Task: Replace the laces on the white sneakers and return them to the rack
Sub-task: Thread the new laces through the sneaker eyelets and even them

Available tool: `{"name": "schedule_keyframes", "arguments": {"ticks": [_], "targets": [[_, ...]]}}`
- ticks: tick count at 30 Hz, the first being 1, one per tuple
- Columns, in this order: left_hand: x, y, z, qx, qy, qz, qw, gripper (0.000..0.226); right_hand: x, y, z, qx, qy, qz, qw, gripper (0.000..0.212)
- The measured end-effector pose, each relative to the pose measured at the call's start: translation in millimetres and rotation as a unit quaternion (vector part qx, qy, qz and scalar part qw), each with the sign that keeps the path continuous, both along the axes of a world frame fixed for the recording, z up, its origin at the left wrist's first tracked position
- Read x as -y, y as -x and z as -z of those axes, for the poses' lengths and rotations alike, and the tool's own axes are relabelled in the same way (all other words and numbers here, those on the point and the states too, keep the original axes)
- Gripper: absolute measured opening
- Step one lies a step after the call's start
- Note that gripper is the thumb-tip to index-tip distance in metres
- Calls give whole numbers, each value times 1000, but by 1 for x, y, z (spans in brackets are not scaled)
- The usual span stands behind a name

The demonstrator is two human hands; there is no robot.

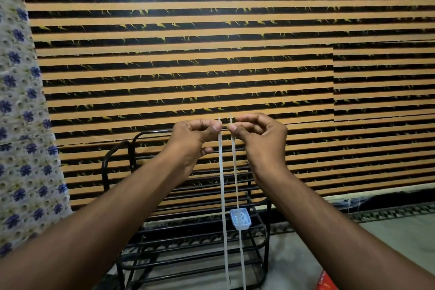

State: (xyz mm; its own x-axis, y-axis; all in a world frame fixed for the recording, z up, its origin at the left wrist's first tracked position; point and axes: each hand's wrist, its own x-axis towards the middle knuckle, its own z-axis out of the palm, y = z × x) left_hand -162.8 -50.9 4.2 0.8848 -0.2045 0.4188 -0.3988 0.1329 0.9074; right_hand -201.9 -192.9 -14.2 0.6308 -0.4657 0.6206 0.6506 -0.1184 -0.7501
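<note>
In the head view, two white laces (222, 195) are held up in front of a striped wall (211, 54). One strand is pinched near its top end between thumb and forefinger of the left hand (195, 134), and the other in the same way by the right hand (256, 135). The remaining fingers of both hands are curled in, and the two hands are nearly touching. Short tips are left standing above each pinch.

The strands hang side by side, close together, with their long axis near vertical and their lower ends lost below the bottom of the picture. Whether they are one lace doubled over or a separate pair cannot be told. A small pale plastic tag (240, 219) is seen low on the right strand.

The laces are judged to be light, flat and limp, with no stiffness of their own, so they are best taken at the firm tips, where they can be steered into an eyelet. The tag will probably have to be removed first.

A black wire rack (188, 242) stands on the floor (388, 242) behind the strands. A flowered cloth (21, 125) hangs at the left, and a red object (326, 282) is cut off at the lower edge. No sneakers are in view.
</note>
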Motion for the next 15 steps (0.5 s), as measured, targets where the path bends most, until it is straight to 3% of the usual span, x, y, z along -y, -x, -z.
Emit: {"name": "schedule_keyframes", "arguments": {"ticks": [7,15], "targets": [[-1,-14,49,-62,-26,45,997,11,12,-9,71,-71,-13,17,997,13],[2,-43,168,-151,-168,14,974,9,26,-38,174,-162,-34,-1,986,9]]}}
